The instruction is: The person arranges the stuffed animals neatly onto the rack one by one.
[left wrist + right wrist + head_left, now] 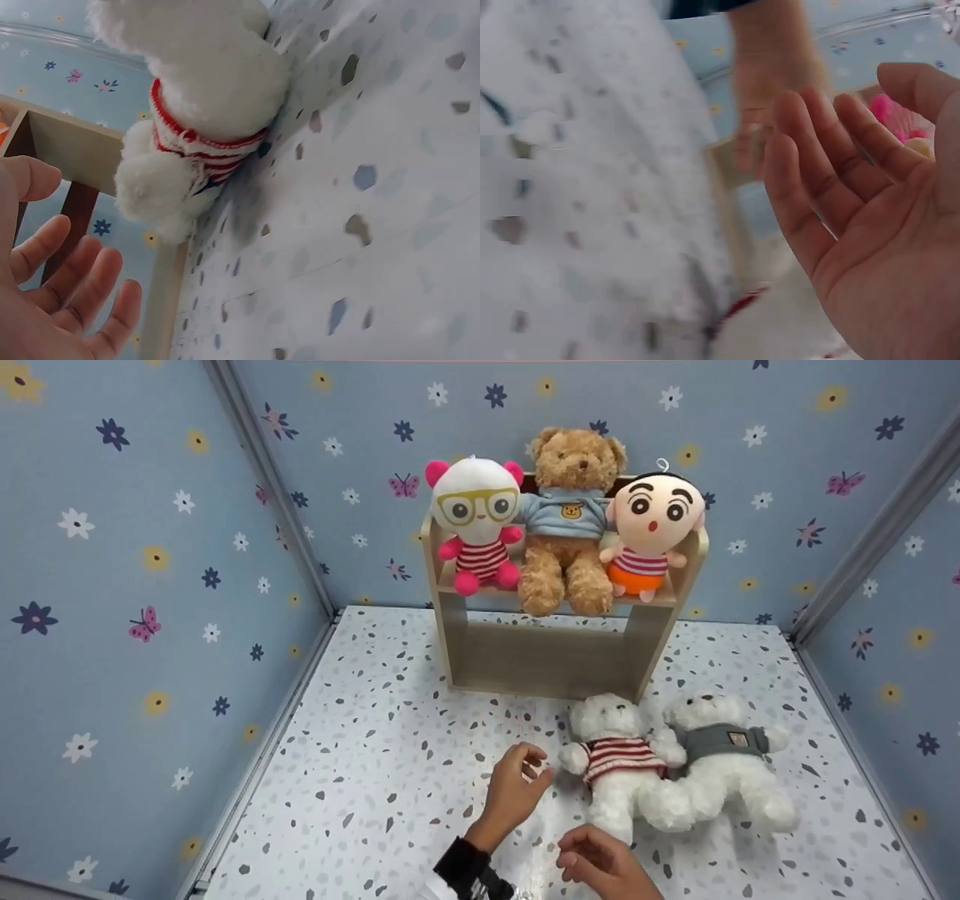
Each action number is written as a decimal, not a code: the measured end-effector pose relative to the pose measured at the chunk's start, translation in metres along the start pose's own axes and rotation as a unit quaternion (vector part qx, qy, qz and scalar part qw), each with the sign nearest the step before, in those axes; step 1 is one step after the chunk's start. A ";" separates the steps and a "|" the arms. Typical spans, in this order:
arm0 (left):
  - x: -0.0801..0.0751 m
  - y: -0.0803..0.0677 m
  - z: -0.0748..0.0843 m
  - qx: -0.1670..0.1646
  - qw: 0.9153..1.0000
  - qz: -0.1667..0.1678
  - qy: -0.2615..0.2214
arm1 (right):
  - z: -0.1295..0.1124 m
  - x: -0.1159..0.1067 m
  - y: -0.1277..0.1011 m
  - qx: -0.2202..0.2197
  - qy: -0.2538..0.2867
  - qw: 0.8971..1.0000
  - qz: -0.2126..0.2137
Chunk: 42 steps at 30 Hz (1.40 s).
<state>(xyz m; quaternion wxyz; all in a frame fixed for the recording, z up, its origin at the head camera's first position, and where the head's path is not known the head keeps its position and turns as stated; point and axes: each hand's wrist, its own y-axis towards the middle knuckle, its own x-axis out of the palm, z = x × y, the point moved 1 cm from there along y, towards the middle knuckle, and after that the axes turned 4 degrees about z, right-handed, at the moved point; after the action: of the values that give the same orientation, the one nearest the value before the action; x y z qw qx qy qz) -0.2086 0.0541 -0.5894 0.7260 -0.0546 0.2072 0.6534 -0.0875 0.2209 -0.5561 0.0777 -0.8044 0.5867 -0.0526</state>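
My left hand [517, 785] hovers left of a white teddy bear in a red-striped sweater [624, 757], its fingers loosely bent around nothing. In the left wrist view that striped bear [217, 82] lies beyond the spread fingers, apart from them. My right hand [604, 861] is lower down, near the striped bear's feet, also holding nothing. Its relaxed fingers fill the right side of the right wrist view, with the left hand blurred behind them. Beside the striped bear lies a second white teddy bear in a grey sweater [724, 742], on its back, their legs touching.
A small wooden shelf [444, 637] stands against the back wall. On its upper level sit a pink-and-white panda doll [480, 517], a brown teddy bear in a blue hoodie [570, 514] and a boy doll in orange shorts [651, 532]. Flowered walls enclose the speckled floor [360, 750].
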 end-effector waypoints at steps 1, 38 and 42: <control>0.002 -0.003 -0.001 -0.007 1.000 -0.001 -0.005 | -0.008 -0.004 -0.004 0.001 0.001 1.000 0.013; 0.043 -0.008 -0.005 -0.150 0.985 -0.033 -0.075 | -0.049 -0.110 0.024 0.035 -0.236 0.929 0.284; 0.047 -0.008 -0.003 -0.180 0.979 -0.037 -0.088 | -0.048 -0.113 0.026 0.058 -0.233 0.931 0.274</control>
<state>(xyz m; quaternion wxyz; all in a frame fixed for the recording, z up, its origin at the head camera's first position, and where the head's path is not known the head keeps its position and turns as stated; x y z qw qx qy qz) -0.1986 0.0949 -0.6115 0.7433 -0.1342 0.0194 0.6551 -0.1551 0.3175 -0.5132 0.2697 -0.5963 0.7456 0.1255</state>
